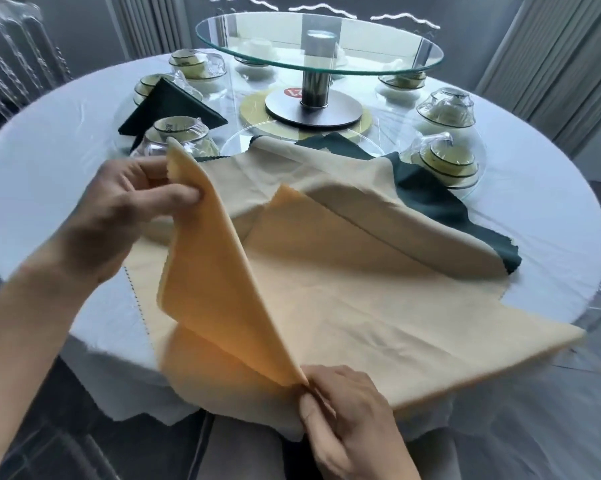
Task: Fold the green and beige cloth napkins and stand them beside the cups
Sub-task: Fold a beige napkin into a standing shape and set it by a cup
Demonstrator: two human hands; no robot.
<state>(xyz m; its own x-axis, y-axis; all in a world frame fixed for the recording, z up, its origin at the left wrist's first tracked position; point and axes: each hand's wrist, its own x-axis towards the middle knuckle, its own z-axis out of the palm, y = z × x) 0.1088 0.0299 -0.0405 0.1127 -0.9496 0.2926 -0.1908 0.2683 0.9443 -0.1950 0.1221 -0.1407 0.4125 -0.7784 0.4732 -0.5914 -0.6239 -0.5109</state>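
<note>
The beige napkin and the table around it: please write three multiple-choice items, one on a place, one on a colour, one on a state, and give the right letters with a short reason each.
1. Where does the folded green napkin stand?
A. on the far left, among the wrapped cups
B. on the raised glass turntable
C. at the near edge of the table

2. What colour is the cloth lying partly under the second beige cloth?
A. red
B. dark green
C. blue

3. How is the beige napkin held?
A. it lies flat, untouched
B. one hand alone holds it
C. both hands pinch it, part of it lifted

Answers: 1 A, it stands between cups on the left. 2 B, the green cloth shows at the edges. 3 C, the left hand pinches the raised corner and the right hand pinches the near fold.
</note>
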